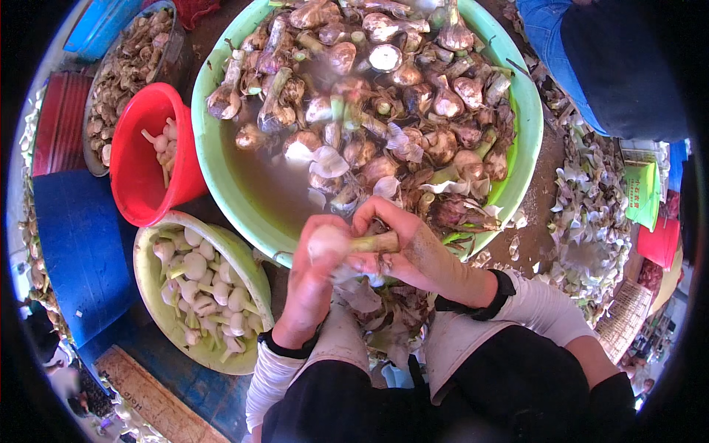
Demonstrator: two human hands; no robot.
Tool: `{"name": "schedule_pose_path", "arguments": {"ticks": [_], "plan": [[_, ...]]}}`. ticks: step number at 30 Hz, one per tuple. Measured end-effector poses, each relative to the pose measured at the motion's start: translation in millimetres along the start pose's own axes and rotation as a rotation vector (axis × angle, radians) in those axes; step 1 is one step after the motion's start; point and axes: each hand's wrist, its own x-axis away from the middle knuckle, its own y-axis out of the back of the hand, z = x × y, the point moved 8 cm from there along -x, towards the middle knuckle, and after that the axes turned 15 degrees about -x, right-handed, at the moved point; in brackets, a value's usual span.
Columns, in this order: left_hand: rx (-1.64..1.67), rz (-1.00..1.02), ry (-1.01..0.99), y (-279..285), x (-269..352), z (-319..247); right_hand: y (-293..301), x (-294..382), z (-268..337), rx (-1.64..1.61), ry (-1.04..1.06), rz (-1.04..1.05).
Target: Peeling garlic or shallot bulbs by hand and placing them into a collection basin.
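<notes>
Both hands meet over the near rim of a large pale green basin (536, 116). My left hand (311, 277) is closed around the white bulb of a garlic head (328, 243). The garlic's green stem points right to my right hand (412, 246), whose fingers bend round the stem and its loose skins. The fingertips are partly blurred. Unpeeled garlic (443, 145) with brown, muddy skins fills most of the basin, with murky water (271, 185) at its left side. Peeled white garlic (195, 266) lies in a smaller yellow-green bowl (145, 310) left of my left hand.
A red bucket (124, 183) with a few garlic pieces tips beside the basin. Farther left stand a blue barrel (83, 249) and a tub of small garlic (124, 72). Peeled skins (590, 221) cover the right floor. Another person's legs (615, 72) are at upper right.
</notes>
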Motion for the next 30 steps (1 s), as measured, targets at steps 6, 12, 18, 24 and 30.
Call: {"name": "schedule_pose_path", "arguments": {"ticks": [6,12,18,24,30], "plan": [[0.102,-0.194,-0.015,6.8,3.7,-8.5,-7.0,6.3,27.6,0.334,0.291,-0.054],[-0.021,-0.291,0.014,10.3,5.0,-18.9,-22.8,11.4,35.0,0.692,0.399,0.159],[-0.306,0.081,0.148,-2.6,9.4,-3.6,46.5,-10.1,97.2,0.824,0.697,-0.306],[-0.038,-0.010,0.272,17.0,18.4,12.3,-6.5,8.4,42.6,0.839,-0.168,0.448],[-0.048,0.009,0.254,7.9,16.6,12.5,-17.8,4.6,33.0,0.771,0.332,0.175]]}}
